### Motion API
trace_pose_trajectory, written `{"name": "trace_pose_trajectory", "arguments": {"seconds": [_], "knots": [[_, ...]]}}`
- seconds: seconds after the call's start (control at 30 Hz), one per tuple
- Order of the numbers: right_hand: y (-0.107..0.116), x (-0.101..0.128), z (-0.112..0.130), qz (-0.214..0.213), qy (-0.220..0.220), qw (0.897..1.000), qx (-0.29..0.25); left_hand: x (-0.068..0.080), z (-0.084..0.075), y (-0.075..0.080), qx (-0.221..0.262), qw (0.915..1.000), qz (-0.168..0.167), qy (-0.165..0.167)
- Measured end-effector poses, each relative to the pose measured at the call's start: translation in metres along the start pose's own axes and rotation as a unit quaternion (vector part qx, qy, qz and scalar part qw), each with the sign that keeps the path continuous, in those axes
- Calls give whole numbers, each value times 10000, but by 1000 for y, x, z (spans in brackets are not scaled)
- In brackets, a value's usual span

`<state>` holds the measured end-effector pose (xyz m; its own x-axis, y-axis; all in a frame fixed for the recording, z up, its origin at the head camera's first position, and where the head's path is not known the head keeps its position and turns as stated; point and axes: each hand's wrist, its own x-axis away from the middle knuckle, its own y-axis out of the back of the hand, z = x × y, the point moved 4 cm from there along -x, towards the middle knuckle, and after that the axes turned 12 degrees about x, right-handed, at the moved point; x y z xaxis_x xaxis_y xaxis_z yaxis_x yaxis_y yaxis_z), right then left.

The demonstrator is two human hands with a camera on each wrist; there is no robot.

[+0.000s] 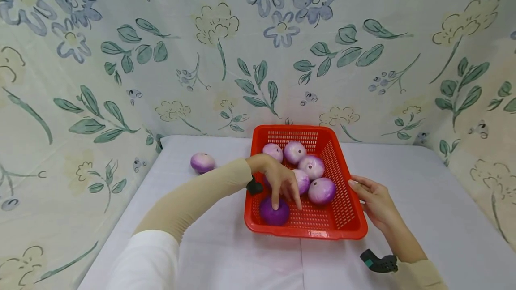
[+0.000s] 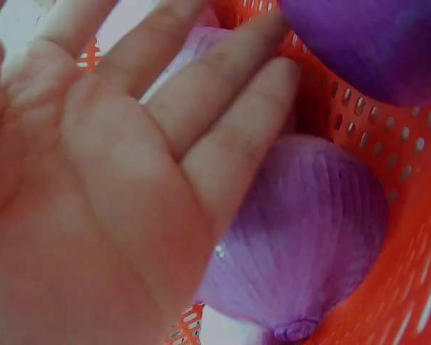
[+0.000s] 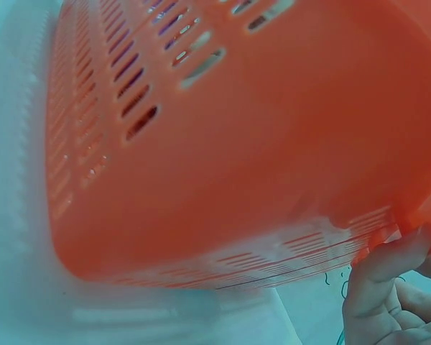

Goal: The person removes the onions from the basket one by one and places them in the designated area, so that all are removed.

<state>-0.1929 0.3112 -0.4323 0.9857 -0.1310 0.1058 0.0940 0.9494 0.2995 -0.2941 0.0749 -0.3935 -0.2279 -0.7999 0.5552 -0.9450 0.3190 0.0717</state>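
A red plastic basket (image 1: 307, 232) stands on the white table and holds several purple onions. My left hand (image 1: 287, 201) reaches into it, fingers straight and pointing down, their tips touching a dark purple onion (image 1: 274, 215) at the near left corner. The left wrist view shows the flat palm and straight fingers (image 2: 223, 108) over a paler onion (image 2: 309, 230), with the dark onion (image 2: 373, 43) above and the basket's floor (image 2: 416, 237) beneath. My right hand (image 1: 363, 190) rests against the basket's right rim. In the right wrist view its thumb (image 3: 388, 269) touches the basket's wall (image 3: 237, 144).
One more purple onion (image 1: 202, 162) lies alone on the table (image 1: 423, 218), left of the basket near the back. A flowered cloth (image 1: 225, 48) walls in the table at the back and on both sides.
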Motion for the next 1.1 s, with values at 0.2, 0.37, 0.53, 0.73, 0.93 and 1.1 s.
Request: {"name": "trace_pose_trajectory", "arguments": {"seconds": [0.2,0.37,0.53,0.73,0.93,1.1], "knots": [[0,2,1,-13,-53,10000,-5,-5,5,0,-180,9988,195,413],[-1,1,2,1,-78,10000,-16,-8,9,-1,-394,9957,331,766],[-1,1,2,2,-54,10000,3,-9,10,0,-441,9945,347,880],[-1,2,0,2,-99,9999,32,-12,10,-2,-758,9916,457,939],[-1,1,1,-11,-8,10000,61,-16,12,-3,-732,9904,476,1073],[-1,1,0,-11,-20,10000,-3,-17,13,-3,-646,9909,414,1110]]}}
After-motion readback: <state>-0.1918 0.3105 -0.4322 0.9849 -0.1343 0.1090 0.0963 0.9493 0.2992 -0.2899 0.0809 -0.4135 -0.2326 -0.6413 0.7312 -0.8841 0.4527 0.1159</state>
